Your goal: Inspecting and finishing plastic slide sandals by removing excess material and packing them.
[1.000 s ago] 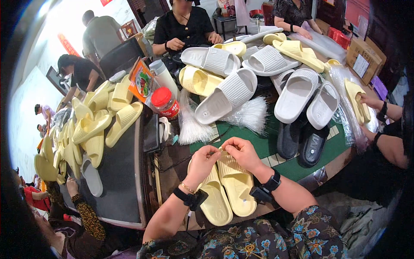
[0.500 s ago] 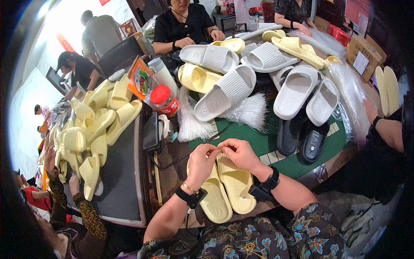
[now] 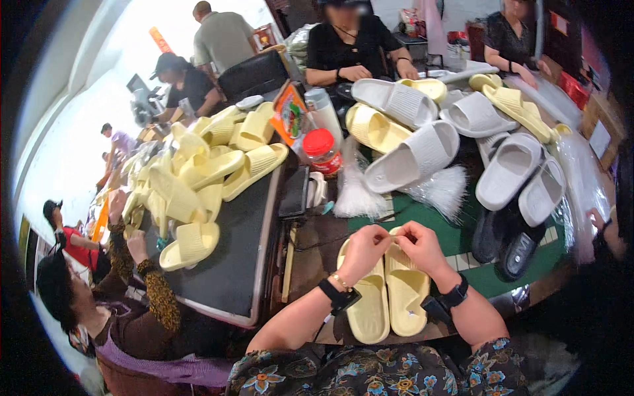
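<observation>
A pair of pale yellow slippers, the left slipper (image 3: 368, 307) and the right slipper (image 3: 405, 290), lies side by side before me at the table's near edge, heels toward me. Over their toe ends my left hand (image 3: 365, 252) and my right hand (image 3: 421, 247) meet, thumbs and fingers pinched together. Whatever is between the fingertips is too small to make out. Just beyond lie two bundles of thin white plastic strands, one bundle (image 3: 358, 191) near the jar and another bundle (image 3: 441, 191) beside a grey slipper (image 3: 413, 158).
Grey, yellow and black slippers pile up on the green tabletop (image 3: 436, 224). A red-lidded jar (image 3: 321, 150) and a phone (image 3: 294, 193) stand left of it. On the dark left table (image 3: 231, 264) is a yellow slipper heap (image 3: 198, 152), with a co-worker's hands beside it. Clear plastic bags (image 3: 581, 191) lie right.
My view has swung left, so everything sits further right in the picture. My hands stay pinched over the slippers' toes. At the left, a yellow slipper near the co-worker's hands has turned.
</observation>
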`<state>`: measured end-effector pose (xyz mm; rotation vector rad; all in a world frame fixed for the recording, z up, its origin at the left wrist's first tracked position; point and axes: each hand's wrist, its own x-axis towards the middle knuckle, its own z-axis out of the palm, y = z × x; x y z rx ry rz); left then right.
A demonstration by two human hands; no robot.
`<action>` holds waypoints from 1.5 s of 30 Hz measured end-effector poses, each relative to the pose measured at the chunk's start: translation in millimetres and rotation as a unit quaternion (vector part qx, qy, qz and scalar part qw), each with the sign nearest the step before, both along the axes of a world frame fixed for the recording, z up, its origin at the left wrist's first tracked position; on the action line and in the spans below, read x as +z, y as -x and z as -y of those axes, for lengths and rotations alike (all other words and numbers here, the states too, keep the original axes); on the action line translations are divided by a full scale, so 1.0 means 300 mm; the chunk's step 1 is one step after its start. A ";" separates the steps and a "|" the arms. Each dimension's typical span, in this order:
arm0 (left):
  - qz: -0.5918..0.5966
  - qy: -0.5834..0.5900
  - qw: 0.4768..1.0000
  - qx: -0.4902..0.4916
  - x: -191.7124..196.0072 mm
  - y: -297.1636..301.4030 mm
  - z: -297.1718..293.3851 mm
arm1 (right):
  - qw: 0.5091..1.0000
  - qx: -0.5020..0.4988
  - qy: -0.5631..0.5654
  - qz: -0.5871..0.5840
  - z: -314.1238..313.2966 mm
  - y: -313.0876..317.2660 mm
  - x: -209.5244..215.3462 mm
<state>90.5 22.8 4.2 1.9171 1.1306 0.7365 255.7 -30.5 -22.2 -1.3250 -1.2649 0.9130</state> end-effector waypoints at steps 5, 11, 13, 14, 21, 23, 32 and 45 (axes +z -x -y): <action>0.010 -0.046 0.998 -0.032 -0.014 0.003 0.005 | 1.000 0.000 -0.003 0.007 -0.002 -0.003 0.000; 0.035 -0.063 0.996 -0.043 -0.031 -0.009 0.002 | 1.000 0.000 0.001 0.029 -0.013 -0.006 -0.018; 0.037 -0.048 0.996 -0.058 -0.028 -0.019 -0.001 | 0.999 0.007 -0.002 0.045 -0.013 -0.001 -0.022; 0.046 -0.050 0.996 -0.055 -0.027 -0.025 0.007 | 0.999 0.011 0.005 0.053 -0.010 0.001 -0.024; 0.074 -0.084 0.993 -0.026 -0.022 -0.033 0.011 | 0.999 -0.021 -0.020 -0.028 -0.014 -0.008 -0.037; 0.049 -0.070 0.995 -0.042 -0.028 -0.022 0.005 | 1.000 -0.015 -0.012 -0.013 -0.016 -0.010 -0.039; 0.001 -0.090 0.995 -0.052 -0.076 -0.006 0.019 | 0.998 0.001 -0.013 0.061 -0.005 0.003 -0.004; 0.016 -0.053 0.997 -0.045 -0.077 0.003 0.026 | 0.997 0.013 0.006 0.073 -0.001 0.006 0.016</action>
